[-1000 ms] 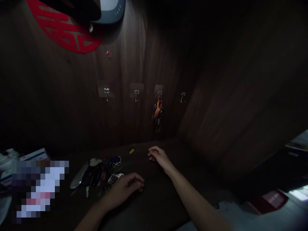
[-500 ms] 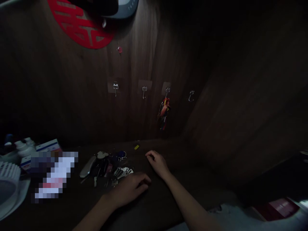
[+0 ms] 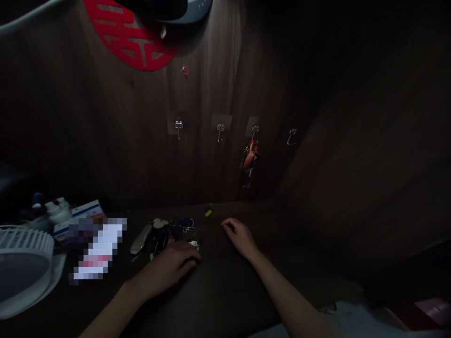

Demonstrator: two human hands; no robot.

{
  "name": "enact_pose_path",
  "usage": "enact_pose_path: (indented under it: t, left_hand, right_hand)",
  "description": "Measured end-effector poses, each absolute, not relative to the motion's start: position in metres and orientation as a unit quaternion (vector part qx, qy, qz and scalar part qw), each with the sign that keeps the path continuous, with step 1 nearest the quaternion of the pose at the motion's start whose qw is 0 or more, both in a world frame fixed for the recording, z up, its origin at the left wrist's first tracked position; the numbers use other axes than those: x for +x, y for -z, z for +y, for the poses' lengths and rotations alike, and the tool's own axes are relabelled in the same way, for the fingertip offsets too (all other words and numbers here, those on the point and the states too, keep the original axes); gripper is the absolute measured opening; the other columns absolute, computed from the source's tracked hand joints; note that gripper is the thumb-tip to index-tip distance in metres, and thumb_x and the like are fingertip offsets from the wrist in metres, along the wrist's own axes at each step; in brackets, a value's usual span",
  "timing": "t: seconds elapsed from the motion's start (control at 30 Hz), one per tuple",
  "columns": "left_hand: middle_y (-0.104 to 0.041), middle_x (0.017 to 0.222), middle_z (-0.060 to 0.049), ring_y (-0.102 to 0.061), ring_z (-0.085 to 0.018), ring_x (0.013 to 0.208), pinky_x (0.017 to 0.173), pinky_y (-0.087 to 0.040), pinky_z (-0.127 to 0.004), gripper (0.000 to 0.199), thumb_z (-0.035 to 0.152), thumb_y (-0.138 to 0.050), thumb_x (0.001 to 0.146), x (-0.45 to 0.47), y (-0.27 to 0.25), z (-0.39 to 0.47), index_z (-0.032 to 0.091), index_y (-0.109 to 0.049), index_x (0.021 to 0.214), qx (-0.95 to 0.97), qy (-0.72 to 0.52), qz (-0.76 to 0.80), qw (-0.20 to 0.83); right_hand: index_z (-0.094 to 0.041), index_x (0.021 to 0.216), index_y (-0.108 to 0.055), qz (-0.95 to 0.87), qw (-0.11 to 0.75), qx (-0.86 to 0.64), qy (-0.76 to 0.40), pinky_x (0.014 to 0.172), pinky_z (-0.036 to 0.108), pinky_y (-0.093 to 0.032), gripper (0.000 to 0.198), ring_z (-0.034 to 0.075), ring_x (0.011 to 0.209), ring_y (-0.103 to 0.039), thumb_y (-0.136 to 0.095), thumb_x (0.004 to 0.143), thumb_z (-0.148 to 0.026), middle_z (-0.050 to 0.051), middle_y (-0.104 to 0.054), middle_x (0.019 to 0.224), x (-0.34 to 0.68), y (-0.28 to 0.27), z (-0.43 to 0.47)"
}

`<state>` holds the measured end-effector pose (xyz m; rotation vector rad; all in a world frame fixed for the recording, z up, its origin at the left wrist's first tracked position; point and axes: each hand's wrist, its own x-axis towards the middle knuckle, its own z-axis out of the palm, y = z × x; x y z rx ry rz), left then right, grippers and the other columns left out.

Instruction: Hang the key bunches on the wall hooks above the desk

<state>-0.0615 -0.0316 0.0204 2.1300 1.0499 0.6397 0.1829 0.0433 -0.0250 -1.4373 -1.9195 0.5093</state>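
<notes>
My left hand (image 3: 172, 265) lies over the near side of a pile of keys (image 3: 158, 237) on the dark wooden surface. Its thumb is apart from the fingers, nothing shows in its grasp, and the hand hides part of the pile. A long silver-grey case (image 3: 141, 239), a pale round tag (image 3: 160, 223) and a blue fob with a ring (image 3: 186, 224) show around it. My right hand (image 3: 239, 237) rests on the surface to the right, fingers loosely bent with a gap at the thumb, holding nothing visible. Beyond it lies a small yellow-and-black object (image 3: 208, 213).
On the wooden back wall are several metal hooks (image 3: 220, 129); a colourful bunch (image 3: 250, 159) hangs from one. A white slatted basket (image 3: 26, 267), white bottles (image 3: 58, 212), a box (image 3: 89, 209) and a blurred-out item (image 3: 102, 249) stand at left. A red cut-out (image 3: 141, 42) hangs above.
My left hand has moved left and slightly up, now covering more of the keys, including most of the silver ones. My right hand stays in place. The view has shifted a little left.
</notes>
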Motion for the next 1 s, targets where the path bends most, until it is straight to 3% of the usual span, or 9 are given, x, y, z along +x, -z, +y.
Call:
enact_pose_path:
  t: [0.07, 0.17, 0.33, 0.4, 0.5, 0.63, 0.73, 0.83, 1.0]
  left_hand:
    - [-0.07, 0.102, -0.005, -0.059, -0.026, 0.099, 0.092, -0.038, -0.037, 0.021, 0.027, -0.054, 0.086, -0.079, -0.013, -0.022, 0.029, -0.071, 0.096, 0.794, -0.284, 0.437, 0.312]
    - [-0.07, 0.107, -0.004, -0.057, -0.028, 0.104, 0.104, -0.027, -0.043, 0.019, 0.029, -0.058, 0.083, -0.097, -0.002, -0.01, 0.03, -0.072, 0.096, 0.774, -0.324, 0.462, 0.286]
    - [-0.071, 0.108, -0.003, -0.057, -0.028, 0.108, 0.11, -0.021, -0.046, 0.02, 0.03, -0.059, 0.082, -0.105, 0.006, -0.004, 0.03, -0.07, 0.098, 0.755, -0.373, 0.487, 0.232]
    - [-0.072, 0.106, -0.003, -0.06, -0.027, 0.105, 0.109, -0.024, -0.047, 0.021, 0.03, -0.056, 0.084, -0.107, 0.01, -0.005, 0.029, -0.069, 0.1, 0.764, -0.374, 0.489, 0.194]
    - [-0.073, 0.104, -0.003, -0.063, -0.025, 0.101, 0.104, -0.035, -0.049, 0.025, 0.03, -0.047, 0.088, -0.11, 0.017, -0.006, 0.027, -0.066, 0.104, 0.788, -0.352, 0.491, 0.12]
    - [-0.074, 0.098, -0.001, -0.067, -0.021, 0.093, 0.088, -0.051, -0.038, 0.026, 0.03, -0.042, 0.089, -0.11, 0.021, -0.011, 0.026, -0.066, 0.1, 0.794, -0.335, 0.497, 0.104]
    - [-0.074, 0.097, 0.0, -0.07, -0.019, 0.087, 0.08, -0.055, -0.031, 0.026, 0.032, -0.042, 0.09, -0.108, 0.018, -0.014, 0.027, -0.063, 0.104, 0.762, -0.358, 0.519, 0.151]
    - [-0.074, 0.093, 0.001, -0.072, -0.017, 0.077, 0.074, -0.057, -0.029, 0.025, 0.033, -0.041, 0.09, -0.108, 0.016, -0.016, 0.026, -0.06, 0.105, 0.724, -0.385, 0.539, 0.195]
    - [-0.074, 0.089, 0.003, -0.07, -0.013, 0.059, 0.063, -0.057, -0.024, 0.023, 0.029, -0.042, 0.09, -0.107, 0.018, -0.017, 0.026, -0.062, 0.102, 0.728, -0.379, 0.535, 0.203]
  right_hand:
    - [-0.024, 0.084, -0.064, -0.74, 0.328, -0.556, -0.189, 0.073, 0.029, -0.041, 0.019, 0.019, 0.08, -0.06, -0.045, 0.082, -0.023, 0.002, -0.066, 0.089, 0.182, 0.025, 0.044]
    - [-0.024, 0.087, -0.064, -0.748, 0.311, -0.559, -0.177, 0.072, 0.029, -0.04, 0.02, 0.019, 0.08, -0.06, -0.044, 0.083, -0.023, 0.003, -0.066, 0.09, 0.18, 0.024, 0.046]
    - [-0.027, 0.105, -0.061, -0.723, 0.26, -0.613, -0.183, 0.06, 0.025, -0.037, 0.027, 0.016, 0.068, -0.059, -0.049, 0.081, -0.023, -0.001, -0.063, 0.074, 0.174, 0.018, 0.058]
    - [-0.027, 0.111, -0.058, -0.716, 0.251, -0.627, -0.178, 0.061, 0.025, -0.037, 0.031, 0.017, 0.07, -0.059, -0.05, 0.081, -0.024, -0.002, -0.063, 0.075, 0.167, 0.018, 0.063]
    - [-0.027, 0.121, -0.054, -0.712, 0.256, -0.634, -0.157, 0.07, 0.027, -0.04, 0.037, 0.018, 0.086, -0.06, -0.048, 0.084, -0.024, 0.002, -0.063, 0.095, 0.152, 0.02, 0.068]
    - [-0.028, 0.132, -0.045, -0.744, 0.238, -0.617, -0.088, 0.084, 0.031, -0.04, 0.045, 0.021, 0.104, -0.056, -0.048, 0.087, -0.027, 0.007, -0.056, 0.116, 0.135, 0.025, 0.068]
    - [-0.027, 0.128, -0.049, -0.768, 0.229, -0.595, -0.062, 0.087, 0.033, -0.04, 0.04, 0.023, 0.105, -0.055, -0.048, 0.088, -0.026, 0.007, -0.056, 0.115, 0.132, 0.026, 0.067]
    - [-0.024, 0.112, -0.058, -0.763, 0.254, -0.591, -0.066, 0.085, 0.032, -0.041, 0.027, 0.022, 0.102, -0.056, -0.05, 0.086, -0.023, 0.007, -0.059, 0.107, 0.135, 0.028, 0.068]
    - [-0.022, 0.093, -0.062, -0.742, 0.332, -0.573, -0.102, 0.075, 0.029, -0.043, 0.014, 0.018, 0.083, -0.059, -0.056, 0.081, -0.017, 0.004, -0.06, 0.092, 0.142, 0.035, 0.072]
